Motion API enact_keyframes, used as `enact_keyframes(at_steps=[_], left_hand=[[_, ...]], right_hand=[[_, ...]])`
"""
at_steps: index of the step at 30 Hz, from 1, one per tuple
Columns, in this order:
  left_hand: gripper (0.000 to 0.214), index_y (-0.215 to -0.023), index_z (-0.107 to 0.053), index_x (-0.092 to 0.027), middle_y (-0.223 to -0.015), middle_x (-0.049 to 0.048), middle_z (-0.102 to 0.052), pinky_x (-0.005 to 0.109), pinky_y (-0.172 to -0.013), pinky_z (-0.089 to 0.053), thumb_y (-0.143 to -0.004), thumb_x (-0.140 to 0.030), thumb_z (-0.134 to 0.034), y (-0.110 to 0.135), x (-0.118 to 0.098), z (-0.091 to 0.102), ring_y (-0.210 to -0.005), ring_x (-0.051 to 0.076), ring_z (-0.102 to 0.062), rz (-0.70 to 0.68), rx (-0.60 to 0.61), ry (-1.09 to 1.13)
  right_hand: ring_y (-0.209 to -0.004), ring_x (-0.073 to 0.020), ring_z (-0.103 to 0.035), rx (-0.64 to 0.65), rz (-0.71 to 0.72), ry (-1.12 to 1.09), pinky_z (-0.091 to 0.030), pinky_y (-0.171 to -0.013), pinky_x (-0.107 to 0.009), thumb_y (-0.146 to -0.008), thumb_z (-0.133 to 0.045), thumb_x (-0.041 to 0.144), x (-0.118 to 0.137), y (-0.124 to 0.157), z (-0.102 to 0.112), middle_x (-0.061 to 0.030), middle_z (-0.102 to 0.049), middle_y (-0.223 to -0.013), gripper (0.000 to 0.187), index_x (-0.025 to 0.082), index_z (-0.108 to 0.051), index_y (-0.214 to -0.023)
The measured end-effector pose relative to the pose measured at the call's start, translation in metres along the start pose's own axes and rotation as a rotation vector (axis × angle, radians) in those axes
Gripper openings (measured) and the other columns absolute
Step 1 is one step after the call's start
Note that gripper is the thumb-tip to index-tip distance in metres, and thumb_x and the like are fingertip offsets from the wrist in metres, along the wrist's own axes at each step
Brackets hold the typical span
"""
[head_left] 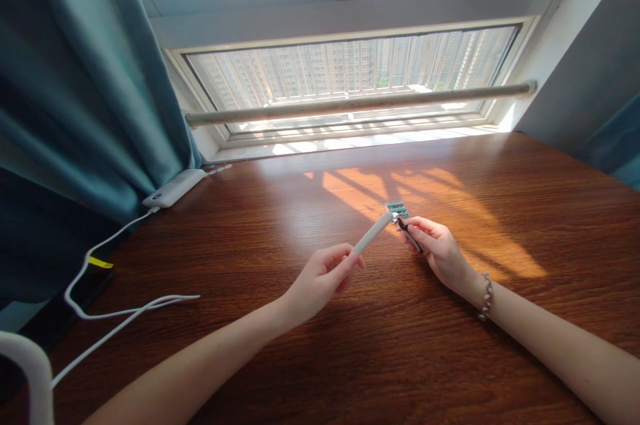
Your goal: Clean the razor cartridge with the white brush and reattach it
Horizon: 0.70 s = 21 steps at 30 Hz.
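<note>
My left hand (324, 278) grips a slim white stick-shaped handle (373, 234), which slants up and to the right. Its far tip meets or overlaps a small silver-and-green razor head (397, 209); whether they are joined I cannot tell. My right hand (436, 248) pinches a short black handle (411, 236), apparently the razor's, just below that head. The two hands are close together but apart, held over the brown wooden table (280, 212). A beaded bracelet (485, 296) circles my right wrist.
A white power bank (174, 188) with a white cable (107, 235) lies at the left table edge, beside a blue curtain (95, 72). A white curved object (30, 372) is at lower left. A metal rail (360, 103) crosses the window behind the table.
</note>
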<state>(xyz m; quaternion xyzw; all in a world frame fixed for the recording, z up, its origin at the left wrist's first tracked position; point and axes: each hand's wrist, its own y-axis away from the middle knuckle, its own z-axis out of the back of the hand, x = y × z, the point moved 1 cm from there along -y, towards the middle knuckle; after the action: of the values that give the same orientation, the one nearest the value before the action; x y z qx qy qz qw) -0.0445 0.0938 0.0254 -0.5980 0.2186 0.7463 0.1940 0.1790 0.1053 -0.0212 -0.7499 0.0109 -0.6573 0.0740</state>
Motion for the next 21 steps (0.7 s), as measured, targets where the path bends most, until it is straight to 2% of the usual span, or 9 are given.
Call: enact_keyframes(at_steps=[7, 13, 18, 21], left_hand=[[0.031, -0.081, -0.053, -0.013, -0.047, -0.006, -0.037, 0.019, -0.043, -0.026, -0.087, -0.04, -0.039, -0.0006, 0.0014, 0.0018, -0.044, 0.006, -0.032, -0.006, -0.082, -0.009], [0.032, -0.083, -0.054, -0.013, -0.046, -0.0059, -0.038, 0.02, -0.044, -0.026, -0.086, -0.042, -0.039, 0.001, 0.0026, 0.0002, -0.043, 0.007, -0.032, -0.037, -0.025, -0.098], [0.031, -0.081, -0.053, -0.014, -0.048, -0.0058, -0.038, 0.021, -0.046, -0.027, -0.087, -0.041, -0.04, 0.0008, 0.0063, 0.0013, -0.045, 0.007, -0.034, -0.051, -0.108, -0.133], [0.031, -0.083, -0.053, -0.014, -0.048, -0.0063, -0.036, 0.021, -0.045, -0.027, -0.087, -0.042, -0.038, 0.0013, 0.0053, 0.0011, -0.045, 0.007, -0.033, -0.079, -0.112, -0.123]], right_hand=[[-0.052, -0.0088, -0.037, -0.001, -0.038, -0.032, -0.025, -0.046, -0.023, -0.082, -0.053, 0.038, 0.0008, 0.0008, -0.0026, 0.0003, -0.048, -0.065, 0.022, 0.016, -0.059, -0.085], [-0.049, -0.0076, -0.037, 0.033, -0.026, 0.011, -0.025, -0.044, -0.023, -0.083, -0.052, 0.039, 0.0023, 0.0038, -0.0061, 0.0007, -0.046, -0.064, 0.025, 0.015, -0.06, -0.085], [-0.045, -0.0051, -0.035, 0.048, -0.057, 0.001, -0.023, -0.039, -0.021, -0.084, -0.05, 0.039, 0.0008, 0.0048, -0.008, 0.0024, -0.043, -0.062, 0.026, 0.016, -0.06, -0.085], [-0.042, -0.0042, -0.033, 0.053, -0.062, -0.007, -0.021, -0.038, -0.021, -0.084, -0.049, 0.041, 0.0011, 0.0055, -0.0101, 0.003, -0.041, -0.061, 0.027, 0.016, -0.06, -0.085]])
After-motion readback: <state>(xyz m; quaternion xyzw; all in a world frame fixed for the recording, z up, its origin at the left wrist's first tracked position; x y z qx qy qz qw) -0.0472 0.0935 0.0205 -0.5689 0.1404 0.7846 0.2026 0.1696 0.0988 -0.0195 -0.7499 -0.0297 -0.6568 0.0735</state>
